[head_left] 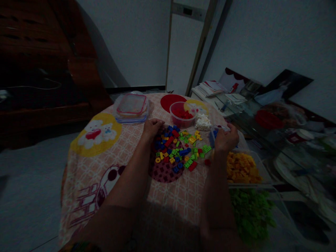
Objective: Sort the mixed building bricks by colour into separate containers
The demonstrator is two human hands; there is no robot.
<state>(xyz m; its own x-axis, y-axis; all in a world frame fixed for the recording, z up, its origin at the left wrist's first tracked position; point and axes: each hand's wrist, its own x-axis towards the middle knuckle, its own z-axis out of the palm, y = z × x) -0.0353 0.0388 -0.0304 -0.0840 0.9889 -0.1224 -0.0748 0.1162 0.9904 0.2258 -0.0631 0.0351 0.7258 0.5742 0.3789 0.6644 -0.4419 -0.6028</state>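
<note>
A mixed heap of toy building bricks point(181, 152) in red, blue, green and yellow lies on the tablecloth. At its far left edge is my left hand point(153, 128), fingers curled together over the bricks; whatever they grip is hidden. My right hand point(227, 138) hovers over a clear box with blue bricks point(215, 133), thumb and fingers apart, with nothing visible between them. Red bricks point(183, 113) fill part of a round tub point(183, 124) behind the heap. White bricks point(203, 121) are piled beside that tub.
Yellow bricks point(243, 168) and green bricks point(249, 210) fill boxes on the right. Stacked lidded containers point(131, 106) stand at the back left of the round table. Beyond the right edge is a cluttered glass table point(262, 129); a wooden bench point(84, 80) stands left.
</note>
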